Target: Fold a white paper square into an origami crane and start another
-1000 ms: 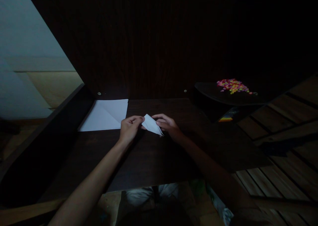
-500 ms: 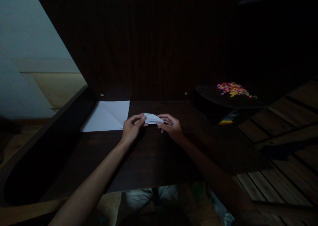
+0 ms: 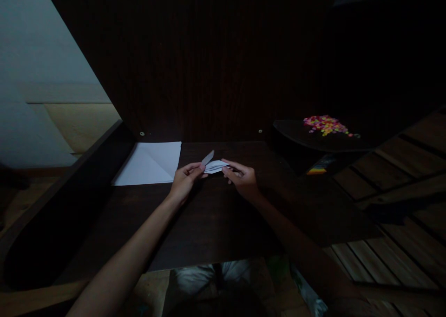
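Observation:
A small folded white paper (image 3: 216,166) is held between my two hands, above the dark desk (image 3: 209,229). My left hand (image 3: 186,177) pinches its left end between thumb and fingers. At that end a narrow paper flap stands up and leans to the right. My right hand (image 3: 242,177) grips the right end, thumb on the near side and fingers behind. Layered edges show along the side of the paper facing me. Left of my hands lies a stack of white paper sheets (image 3: 149,161), its top sheet marked by a diagonal crease.
A tall dark panel (image 3: 202,66) rises behind the desk, and a raised side board (image 3: 66,201) borders it on the left. At the right, a rounded shelf (image 3: 296,133) carries a pile of small colourful pieces (image 3: 327,125). Wooden slats (image 3: 376,261) lie beyond the desk.
A flap at the left end of the folded paper has lifted and now stands up. My right fingers have shifted slightly along the paper's right end.

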Tool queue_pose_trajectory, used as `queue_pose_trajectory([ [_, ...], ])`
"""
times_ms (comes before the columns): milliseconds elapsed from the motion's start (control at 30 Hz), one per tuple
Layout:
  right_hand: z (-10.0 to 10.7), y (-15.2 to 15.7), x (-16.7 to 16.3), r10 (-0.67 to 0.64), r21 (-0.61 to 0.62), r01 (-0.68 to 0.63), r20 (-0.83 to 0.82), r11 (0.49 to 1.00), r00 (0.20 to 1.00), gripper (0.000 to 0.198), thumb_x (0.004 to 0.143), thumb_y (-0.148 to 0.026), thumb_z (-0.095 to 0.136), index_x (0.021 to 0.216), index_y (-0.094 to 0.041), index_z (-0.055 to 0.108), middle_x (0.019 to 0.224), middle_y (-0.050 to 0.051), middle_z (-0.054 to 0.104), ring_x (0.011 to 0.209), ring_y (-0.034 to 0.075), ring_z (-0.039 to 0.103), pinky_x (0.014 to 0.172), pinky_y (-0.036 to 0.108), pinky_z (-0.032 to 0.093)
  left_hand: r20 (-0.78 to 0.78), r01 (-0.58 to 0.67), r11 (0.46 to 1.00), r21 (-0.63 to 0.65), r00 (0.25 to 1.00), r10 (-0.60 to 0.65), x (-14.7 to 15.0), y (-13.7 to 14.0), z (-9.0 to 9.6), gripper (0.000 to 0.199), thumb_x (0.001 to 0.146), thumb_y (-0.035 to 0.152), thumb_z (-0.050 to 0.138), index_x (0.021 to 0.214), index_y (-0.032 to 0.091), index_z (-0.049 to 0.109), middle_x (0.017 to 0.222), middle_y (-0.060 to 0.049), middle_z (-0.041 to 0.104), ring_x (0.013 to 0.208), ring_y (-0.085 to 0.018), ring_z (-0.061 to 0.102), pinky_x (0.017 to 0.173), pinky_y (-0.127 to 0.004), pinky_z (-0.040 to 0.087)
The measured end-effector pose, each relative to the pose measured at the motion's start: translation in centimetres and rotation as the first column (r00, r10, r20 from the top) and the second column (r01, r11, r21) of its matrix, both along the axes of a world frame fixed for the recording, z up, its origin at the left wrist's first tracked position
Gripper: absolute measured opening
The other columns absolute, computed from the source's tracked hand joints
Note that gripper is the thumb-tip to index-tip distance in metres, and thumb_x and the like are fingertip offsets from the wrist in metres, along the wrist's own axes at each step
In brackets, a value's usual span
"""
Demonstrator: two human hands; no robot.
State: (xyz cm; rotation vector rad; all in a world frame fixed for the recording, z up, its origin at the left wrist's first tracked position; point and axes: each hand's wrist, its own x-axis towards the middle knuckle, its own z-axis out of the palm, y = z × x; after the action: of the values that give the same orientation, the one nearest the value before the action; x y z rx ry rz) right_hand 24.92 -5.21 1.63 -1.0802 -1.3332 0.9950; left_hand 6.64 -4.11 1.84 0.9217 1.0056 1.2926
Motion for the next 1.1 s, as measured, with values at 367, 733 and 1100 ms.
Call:
queue_pose_trajectory([
  [367,-0.1,0.2,0.4,-0.064,0.039,0.06,0.096,0.997,0.993,0.024,0.07,-0.025,0.058,0.089,-0.017,0.069,0.076,0.002,0.064,0.063,0.013,0.054,0.05,0.023,0.041,-0.092,-0.102,0.995,-0.02,0.991,0.1,-0.4,0.4,-0.3,0.025,0.063,0.026,0.076,0.078,0.016,0.06,0.071,0.0,0.068,0.068,-0.017,0.068,0.071,-0.031,0.058],
  [733,-0.1,1.4,2.3,0.284,-0.204,-0.233,0.282,0.951,0.916,0.011,0.066,-0.027,0.065,0.069,-0.016,0.063,0.054,-0.004,0.057,0.049,0.01,0.05,0.047,0.021,0.035,-0.442,-0.017,0.99,0.143,0.894,0.08,-1.4,0.9,-1.5,0.042,0.065,0.032,0.077,0.1,0.014,0.063,0.06,0.002,0.062,0.054,-0.015,0.06,0.057,-0.025,0.047],
  [1100,0.2,1.1,1.6,0.235,0.007,-0.247,0.293,0.969,0.927,0.024,0.074,-0.037,0.071,0.087,-0.017,0.068,0.077,-0.001,0.057,0.06,0.008,0.048,0.053,0.021,0.038,-0.425,0.287,0.946,0.149,0.883,-0.201,-0.9,0.2,-1.0,0.03,0.067,0.04,0.077,0.083,0.016,0.067,0.058,0.002,0.059,0.051,-0.011,0.051,0.051,-0.021,0.039],
])
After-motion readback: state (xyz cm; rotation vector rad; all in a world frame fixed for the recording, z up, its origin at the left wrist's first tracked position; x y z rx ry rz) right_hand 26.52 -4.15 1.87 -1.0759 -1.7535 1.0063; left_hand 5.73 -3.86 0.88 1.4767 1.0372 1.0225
